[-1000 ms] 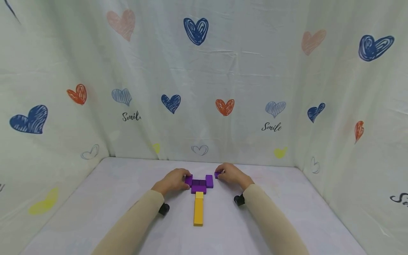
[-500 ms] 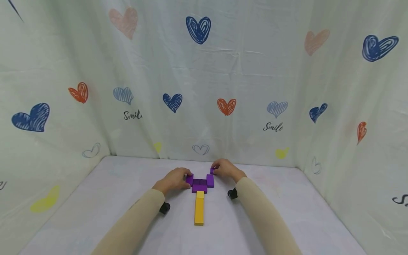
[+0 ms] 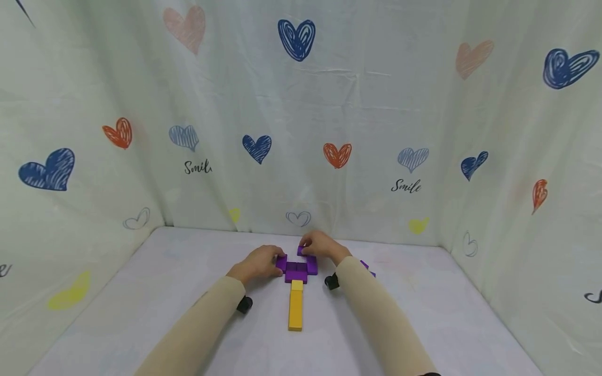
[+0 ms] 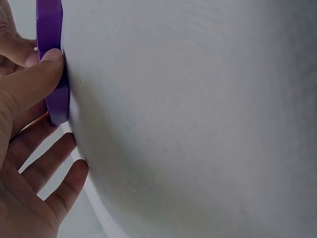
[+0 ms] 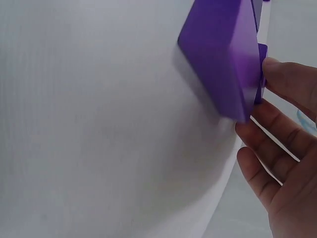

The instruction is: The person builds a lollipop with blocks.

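My left hand [image 3: 257, 262] grips the purple block [image 3: 281, 263] at the left of a small figure of blocks; in the left wrist view the thumb presses against the purple block [image 4: 59, 104]. My right hand [image 3: 322, 245] pinches a small purple block [image 3: 301, 251] between thumb and fingers, just behind the figure. Another purple block [image 3: 312, 265] forms the right side, and a purple block [image 3: 296, 278] lies across the front with darker purple blocks [image 3: 296, 267] behind it. A long yellow block [image 3: 295, 310] and a short yellow block [image 3: 297, 285] extend toward me.
More purple blocks [image 3: 364, 264] lie partly hidden behind my right sleeve [image 3: 376, 308]. The white tabletop [image 3: 226, 237] ends at a hanging curtain [image 3: 301, 115] printed with hearts, which also runs along both sides.
My right hand has moved left with the small purple block, from right of the figure to behind it. Purple blocks beside the right sleeve have come into view. My left hand stays put.
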Demonstrator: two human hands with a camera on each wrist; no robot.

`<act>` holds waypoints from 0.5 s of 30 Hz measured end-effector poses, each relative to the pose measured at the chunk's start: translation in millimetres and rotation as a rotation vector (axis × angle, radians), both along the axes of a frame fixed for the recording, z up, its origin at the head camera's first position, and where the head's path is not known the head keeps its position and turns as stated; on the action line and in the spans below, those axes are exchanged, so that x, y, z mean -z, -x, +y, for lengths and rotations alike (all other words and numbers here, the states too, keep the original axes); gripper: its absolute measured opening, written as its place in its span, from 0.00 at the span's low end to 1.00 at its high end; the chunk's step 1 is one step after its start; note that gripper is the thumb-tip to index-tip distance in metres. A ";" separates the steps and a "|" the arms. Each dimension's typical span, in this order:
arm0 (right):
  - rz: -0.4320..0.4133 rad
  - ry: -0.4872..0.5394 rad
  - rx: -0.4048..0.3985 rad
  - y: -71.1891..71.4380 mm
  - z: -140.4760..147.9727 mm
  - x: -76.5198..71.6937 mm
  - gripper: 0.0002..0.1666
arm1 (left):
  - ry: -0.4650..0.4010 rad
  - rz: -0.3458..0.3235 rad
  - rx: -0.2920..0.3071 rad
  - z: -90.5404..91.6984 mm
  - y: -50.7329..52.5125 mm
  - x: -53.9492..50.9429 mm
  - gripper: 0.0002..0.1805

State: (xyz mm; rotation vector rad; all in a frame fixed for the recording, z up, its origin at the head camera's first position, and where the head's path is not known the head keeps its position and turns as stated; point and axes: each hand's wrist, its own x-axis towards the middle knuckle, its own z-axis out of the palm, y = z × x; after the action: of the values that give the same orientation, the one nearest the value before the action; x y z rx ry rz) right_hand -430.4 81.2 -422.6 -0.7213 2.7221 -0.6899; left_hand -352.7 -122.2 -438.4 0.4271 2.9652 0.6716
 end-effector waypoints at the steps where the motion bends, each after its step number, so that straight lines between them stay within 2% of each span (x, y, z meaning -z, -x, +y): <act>1: -0.006 -0.001 -0.004 -0.8 -2.2 0.0 0.11 | 0.003 0.004 0.004 -0.2 0.1 -0.6 0.25; 10: 0.010 -0.020 -0.067 -13.5 -16.9 -1.5 0.11 | 0.014 -0.013 -0.017 0.8 0.1 -2.2 0.26; 15: -0.009 -0.014 -0.087 -17.3 -18.0 -0.5 0.11 | 0.013 -0.022 -0.026 1.7 -0.5 -1.9 0.25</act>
State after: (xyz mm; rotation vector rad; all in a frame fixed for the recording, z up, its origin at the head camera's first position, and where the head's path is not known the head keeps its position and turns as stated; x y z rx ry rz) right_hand -413.1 63.2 -422.2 -0.8261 2.6669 -0.6527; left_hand -352.1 -120.5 -436.5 0.3783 2.9578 0.6555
